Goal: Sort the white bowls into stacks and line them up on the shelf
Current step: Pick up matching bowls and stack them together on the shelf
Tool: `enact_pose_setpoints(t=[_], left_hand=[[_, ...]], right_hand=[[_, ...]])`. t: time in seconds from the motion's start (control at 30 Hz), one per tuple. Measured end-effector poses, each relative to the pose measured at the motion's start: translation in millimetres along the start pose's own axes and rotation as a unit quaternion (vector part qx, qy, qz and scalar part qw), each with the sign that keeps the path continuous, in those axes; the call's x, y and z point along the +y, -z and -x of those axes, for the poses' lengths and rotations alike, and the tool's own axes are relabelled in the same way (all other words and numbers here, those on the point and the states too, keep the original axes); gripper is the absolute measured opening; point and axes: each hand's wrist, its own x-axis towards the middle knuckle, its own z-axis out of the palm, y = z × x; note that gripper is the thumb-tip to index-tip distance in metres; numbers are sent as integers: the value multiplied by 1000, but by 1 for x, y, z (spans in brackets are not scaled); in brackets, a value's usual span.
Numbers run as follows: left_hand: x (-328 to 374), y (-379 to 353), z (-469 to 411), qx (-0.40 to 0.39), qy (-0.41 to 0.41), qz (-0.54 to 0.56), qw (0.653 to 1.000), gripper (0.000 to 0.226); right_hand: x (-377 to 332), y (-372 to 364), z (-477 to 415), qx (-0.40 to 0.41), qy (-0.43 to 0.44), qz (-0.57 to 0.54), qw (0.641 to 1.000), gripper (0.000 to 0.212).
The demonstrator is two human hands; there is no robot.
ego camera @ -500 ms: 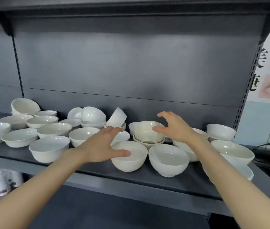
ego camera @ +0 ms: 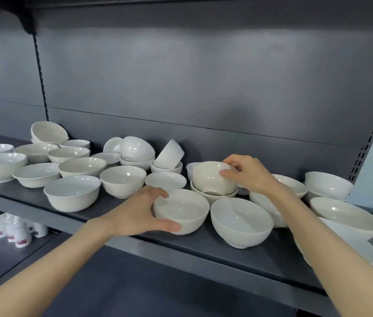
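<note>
At the 9 o'clock end of the dark grey metal shelf [ego camera: 203,245], loose white glazed ceramic bowls [ego camera: 37,177] of mixed widths stand unsorted. Further along, one small white bowl [ego camera: 169,154] lies tipped on its side inside another.

The left hand [ego camera: 135,213] grips a medium round white bowl [ego camera: 185,209] near the shelf's front edge, with the thumb curled round the near wall and the fingers hooked over the rim. At 1 o'clock from that bowl, the right hand [ego camera: 249,177] grips a cream-white deep bowl [ego camera: 210,177], thumb on the outer wall and fingers over the back rim. This bowl sits tilted inside a shallow white dish [ego camera: 213,196]. A large deep white bowl [ego camera: 240,220] stands just beside the medium bowl, at 3 o'clock.

Handling: glazed ceramic is likely rigid, moderately heavy, slick and prone to chipping. Take hold across the rim, thumb outside and fingers inside. Lift clear of neighbours, and lower each bowl squarely into a stack of matching width.
</note>
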Motion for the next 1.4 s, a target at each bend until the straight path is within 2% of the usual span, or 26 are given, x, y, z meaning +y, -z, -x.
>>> enact_pose_setpoints(t=[0.07,0.27,0.43,0.6,0.7,0.8,0.93,0.97,1.1,1.2,1.27,1.4], left_hand=[[-1,-2,-1,11,11,17,1000,83],[-8,-11,-4,80,10,106,991,54],[-5,6,-4,125,-2,143,982,59],[15,38,-16,155,-39,172,972,51],[24,42,-35,153,-50,194,968,60],[32,36,-58,154,-47,188,969,54],[33,25,-86,150,-40,193,969,69],[33,23,-91,147,-38,197,969,70],[36,18,-107,132,-48,197,970,55],[40,13,-114,119,-61,193,972,49],[43,9,-117,111,-67,199,971,48],[42,-1,-122,102,-74,201,972,45]], right_hand=[[1,0,0,4,3,-8,1000,10],[5,-6,8,18,-1,-41,999,15],[7,-8,15,26,-5,-51,998,14],[13,-8,17,23,-10,-55,998,13],[17,-12,15,10,-17,-45,999,28],[24,-15,13,6,-25,-51,998,35],[26,-12,12,-23,-38,-94,995,25],[26,-9,11,-30,-45,-95,994,34],[26,1,8,-78,-103,-50,990,92],[30,-2,8,-103,-137,-79,982,119],[33,-5,5,-96,-146,-90,981,124],[39,-7,2,-83,-144,-117,979,99]])
